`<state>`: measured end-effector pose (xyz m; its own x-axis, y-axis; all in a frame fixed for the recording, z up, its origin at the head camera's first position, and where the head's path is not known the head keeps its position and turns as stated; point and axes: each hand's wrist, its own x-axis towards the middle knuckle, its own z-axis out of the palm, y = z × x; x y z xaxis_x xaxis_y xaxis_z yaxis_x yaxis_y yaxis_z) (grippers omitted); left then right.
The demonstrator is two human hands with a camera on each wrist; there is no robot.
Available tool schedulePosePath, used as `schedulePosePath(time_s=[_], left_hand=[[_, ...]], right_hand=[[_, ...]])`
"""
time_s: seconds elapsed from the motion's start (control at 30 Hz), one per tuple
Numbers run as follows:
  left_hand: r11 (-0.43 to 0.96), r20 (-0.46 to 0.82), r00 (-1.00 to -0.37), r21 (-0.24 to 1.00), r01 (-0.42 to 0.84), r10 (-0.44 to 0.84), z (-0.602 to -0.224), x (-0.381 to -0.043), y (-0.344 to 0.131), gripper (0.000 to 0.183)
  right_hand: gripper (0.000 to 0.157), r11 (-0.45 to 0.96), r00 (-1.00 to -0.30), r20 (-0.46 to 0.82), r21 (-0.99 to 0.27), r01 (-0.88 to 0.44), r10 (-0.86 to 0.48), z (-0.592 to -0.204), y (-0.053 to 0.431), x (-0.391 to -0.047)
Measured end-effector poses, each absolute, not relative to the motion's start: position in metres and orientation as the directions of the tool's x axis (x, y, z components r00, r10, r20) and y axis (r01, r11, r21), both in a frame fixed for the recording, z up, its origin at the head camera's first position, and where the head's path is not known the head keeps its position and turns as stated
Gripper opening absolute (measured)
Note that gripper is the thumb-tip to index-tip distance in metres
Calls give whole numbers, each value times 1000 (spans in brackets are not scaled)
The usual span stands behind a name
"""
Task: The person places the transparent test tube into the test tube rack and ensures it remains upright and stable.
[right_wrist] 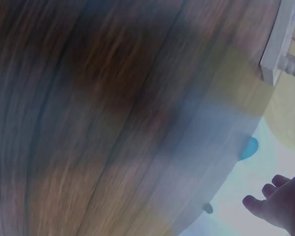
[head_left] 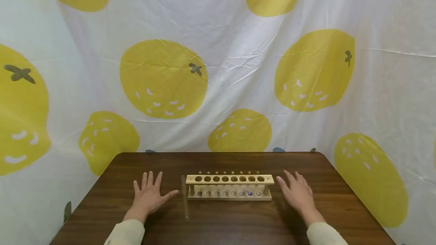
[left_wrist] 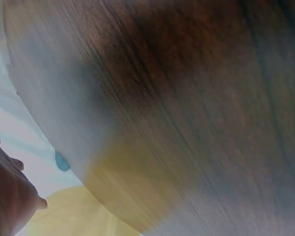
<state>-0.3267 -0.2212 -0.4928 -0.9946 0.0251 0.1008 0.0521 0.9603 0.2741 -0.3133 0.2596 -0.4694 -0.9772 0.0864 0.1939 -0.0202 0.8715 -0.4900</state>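
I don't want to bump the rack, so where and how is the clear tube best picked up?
Probably pinch the clear tube on its near half, from above and the left, with the left hand. It is slim and seems to lie flat, its far part close beside the rack, while its near part reaches past the rack's front, leaving finger room on both sides.
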Motion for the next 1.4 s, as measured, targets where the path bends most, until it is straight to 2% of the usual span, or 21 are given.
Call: schedulePosePath(time_s=[0.27, 0.37, 0.6, 0.7, 1.07, 1.4], left_hand=[[960, 103, -994, 276, 52, 24, -494, -327, -221, 108], [956, 102, -994, 288, 52, 24, -492, -326, -220, 106], [953, 98, -995, 297, 51, 23, -491, -325, -219, 107], [953, 99, -995, 299, 53, 24, -490, -326, -217, 106], [951, 118, -993, 305, 59, 24, -493, -328, -211, 102], [954, 115, -993, 295, 57, 23, -494, -328, -211, 102]], right_hand=[[72, 754, -978, 165, -657, -11, 130, -461, 247, -313], [73, 659, -975, 152, -752, -8, 161, -459, 242, -314], [73, 376, -956, 36, -923, 80, 292, -461, 227, -312], [72, 309, -948, 5, -946, 100, 320, -461, 223, -310], [53, 268, -948, -4, -959, 94, 317, -468, 207, -309], [52, 151, -943, -42, -984, 97, 331, -473, 199, -311]])
